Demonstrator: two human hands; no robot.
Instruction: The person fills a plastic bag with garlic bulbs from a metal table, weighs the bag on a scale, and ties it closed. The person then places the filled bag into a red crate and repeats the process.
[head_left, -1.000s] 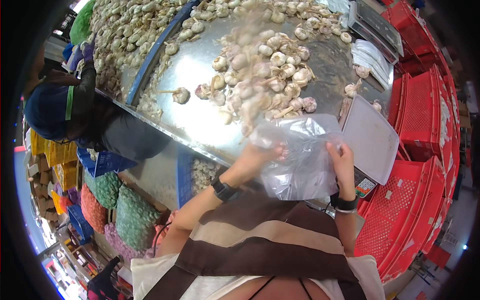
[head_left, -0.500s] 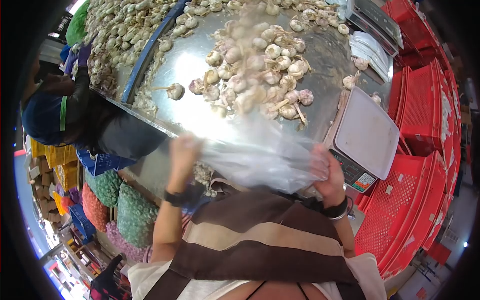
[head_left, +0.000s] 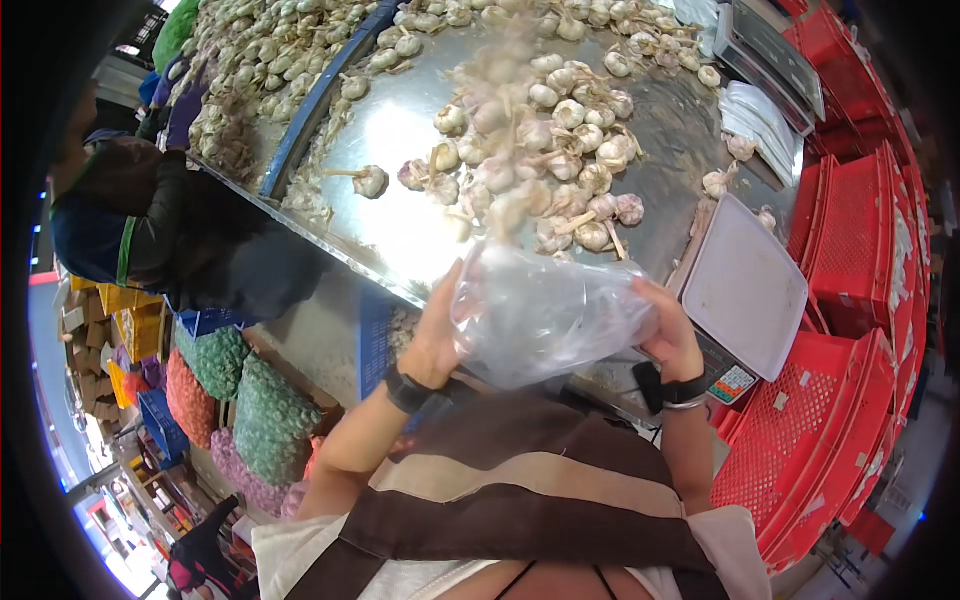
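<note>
A clear plastic bag (head_left: 555,325) is stretched between my two hands in front of my apron, at the near edge of the metal table (head_left: 390,205). My left hand (head_left: 435,335) grips its left side, with part of the fingers behind the film. At the bag's right end, my right hand (head_left: 672,328) has the thumb and fingers closed on the plastic. Just beyond the bag lies a heap of garlic bulbs (head_left: 570,165), some with stalks. One garlic bulb (head_left: 369,181) sits apart on the left.
Right of the bag stands a scale (head_left: 745,285); farther back are flat plastic bags (head_left: 757,130) and another scale (head_left: 770,65). Red crates (head_left: 800,420) line the right side. A blue divider (head_left: 325,95) separates more garlic at left, where a co-worker's purple-gloved hand (head_left: 187,110) reaches in.
My left hand has moved right and inward, closer to my right hand. The bag, spread wide and blurred before, is now bunched and puffed out. The view has shifted slightly.
</note>
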